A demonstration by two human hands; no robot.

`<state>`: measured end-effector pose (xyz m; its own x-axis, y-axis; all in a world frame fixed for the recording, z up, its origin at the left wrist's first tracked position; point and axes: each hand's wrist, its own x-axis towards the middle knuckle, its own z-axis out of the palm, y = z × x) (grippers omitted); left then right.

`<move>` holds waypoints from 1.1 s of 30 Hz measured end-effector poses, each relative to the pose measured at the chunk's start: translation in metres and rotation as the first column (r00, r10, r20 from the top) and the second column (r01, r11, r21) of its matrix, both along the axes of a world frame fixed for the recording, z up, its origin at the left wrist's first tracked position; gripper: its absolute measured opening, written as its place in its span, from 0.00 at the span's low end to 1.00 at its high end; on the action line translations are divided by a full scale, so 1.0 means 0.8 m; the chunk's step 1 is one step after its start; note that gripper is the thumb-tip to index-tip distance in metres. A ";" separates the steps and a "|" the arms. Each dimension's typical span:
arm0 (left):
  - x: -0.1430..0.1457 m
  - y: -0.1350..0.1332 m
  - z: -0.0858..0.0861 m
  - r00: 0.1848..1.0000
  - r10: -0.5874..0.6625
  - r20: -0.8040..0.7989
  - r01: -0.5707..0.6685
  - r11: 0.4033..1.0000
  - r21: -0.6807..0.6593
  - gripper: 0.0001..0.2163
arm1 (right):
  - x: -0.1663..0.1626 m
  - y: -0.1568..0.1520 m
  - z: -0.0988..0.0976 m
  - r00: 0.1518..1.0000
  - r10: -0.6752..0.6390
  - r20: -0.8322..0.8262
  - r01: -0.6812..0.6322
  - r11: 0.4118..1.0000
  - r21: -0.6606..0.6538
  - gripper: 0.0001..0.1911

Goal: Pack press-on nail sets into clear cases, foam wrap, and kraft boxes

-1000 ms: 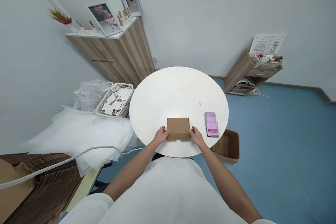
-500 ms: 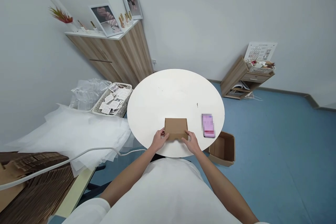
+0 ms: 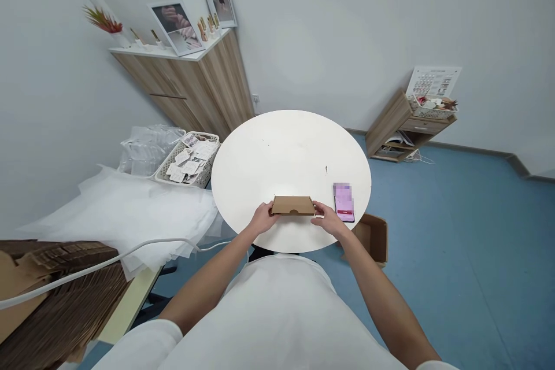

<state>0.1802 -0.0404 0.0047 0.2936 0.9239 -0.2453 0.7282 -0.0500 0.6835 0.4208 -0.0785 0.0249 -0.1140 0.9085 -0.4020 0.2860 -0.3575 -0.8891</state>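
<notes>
A small brown cardboard box is at the near side of the white round table. Its lid lies flat over the top, and a half-round notch shows at its front edge. My left hand grips the box at its left end, fingers closed against the side. At the right end, my right hand has its fingertips on the corner, thumb lower and a little apart from the fingers. Whether the box rests on the table or is slightly raised, I cannot tell.
A phone lies right of my right hand. An open carton stands on the floor beyond the table edge. To the left are white wrapping sheets, a basket of cards, stacked flat cardboard and a white cable.
The box's front flap no longer hangs toward me, and the box now looks flatter from above. My right hand has shifted slightly right and up along its end.
</notes>
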 end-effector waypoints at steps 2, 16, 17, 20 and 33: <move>0.000 0.003 0.000 1.000 0.011 -0.022 -0.011 1.000 -0.004 0.08 | 0.004 0.003 0.002 0.998 0.046 0.040 -0.047 0.999 0.018 0.31; -0.001 0.035 0.006 0.999 0.039 -0.038 -0.044 0.987 -0.151 0.08 | 0.021 0.041 -0.016 0.999 0.030 0.035 -0.026 0.994 -0.110 0.27; -0.001 0.038 0.006 0.999 0.040 -0.034 -0.044 0.988 -0.151 0.08 | 0.021 0.046 -0.016 0.998 0.041 0.037 -0.036 0.992 -0.120 0.27; 0.002 0.049 0.005 0.998 0.050 -0.034 -0.053 0.992 -0.113 0.08 | 0.021 0.060 -0.014 0.997 0.042 0.065 -0.034 0.992 -0.121 0.26; 0.001 0.025 -0.008 0.991 0.070 -0.116 -0.052 0.987 0.150 0.08 | 0.007 0.044 -0.026 0.996 -0.061 0.060 0.064 0.997 -0.045 0.25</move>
